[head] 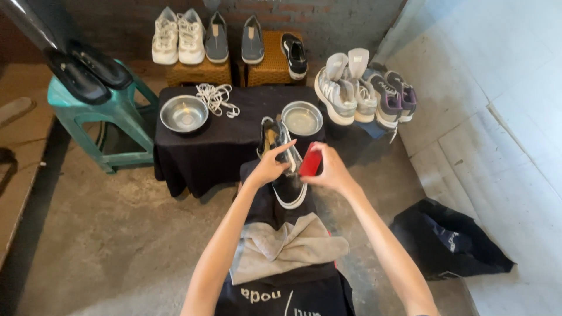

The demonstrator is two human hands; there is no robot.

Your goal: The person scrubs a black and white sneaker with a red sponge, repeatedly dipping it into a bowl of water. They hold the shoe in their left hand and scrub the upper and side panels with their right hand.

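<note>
Looking down, a grey towel [287,248] lies across the person's lap. Just beyond it, the left hand [268,167] steadies a black sneaker with a white sole [288,175], forefinger stretched over its open top. The right hand [331,169] is closed around a red brush [310,161], pressed to the shoe's side. Brushing likely goes best with the shoe held firm. Farther off, two metal bowls [184,114] and white laces [215,96] sit on a black-draped table [199,146].
</note>
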